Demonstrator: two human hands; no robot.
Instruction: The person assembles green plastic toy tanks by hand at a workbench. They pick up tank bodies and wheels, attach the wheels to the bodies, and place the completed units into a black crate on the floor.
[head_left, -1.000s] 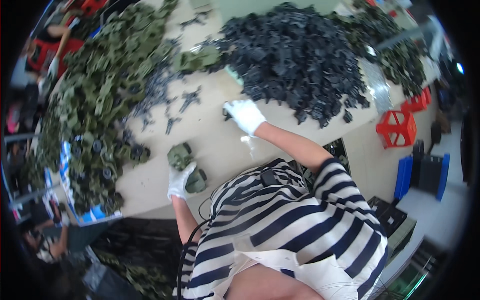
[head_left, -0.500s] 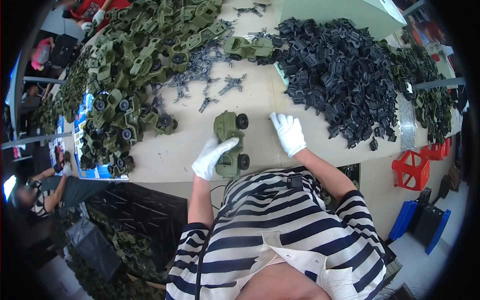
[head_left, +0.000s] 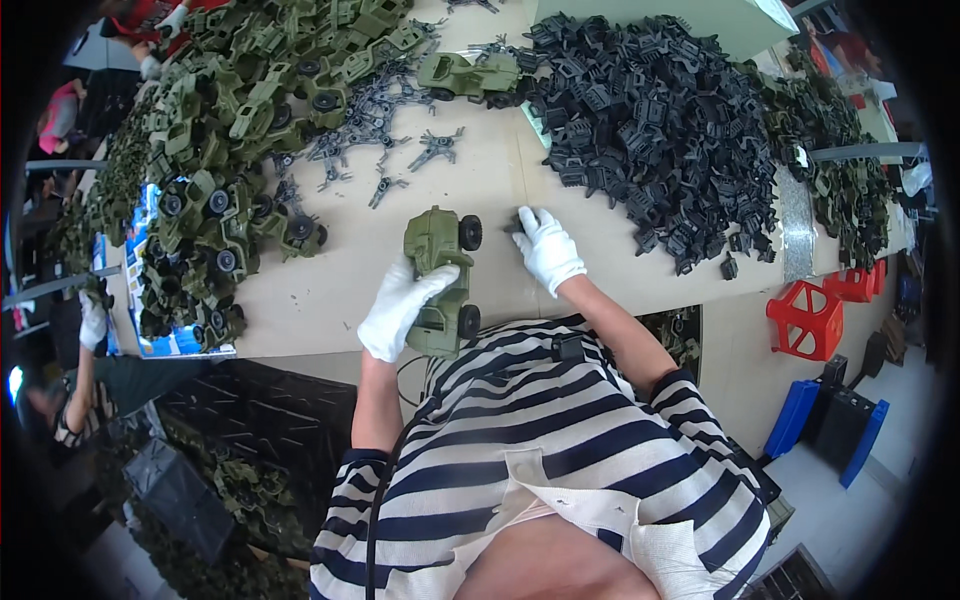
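Observation:
My left hand, in a white glove, is closed round the side of an olive-green toy jeep. The jeep is held lengthwise over the near edge of the table, and two black wheels show along its right side. To its right, my gloved right hand has its fingertips pinched on a small black plastic part, close to the tabletop. The fingers partly cover this part. Beyond the hands, another green toy jeep stands near a large heap of black plastic parts.
Grey branched plastic parts lie scattered on the table. Green jeep bodies, some wheeled, are heaped at left. A pale green box stands behind the black heap. Red stools are at right; a co-worker's gloved hand shows far left.
The whole view has shifted, so the table and heaps appear farther left and slightly higher. My right fingers have turned, and the small black part shows more plainly. My left hand keeps its hold.

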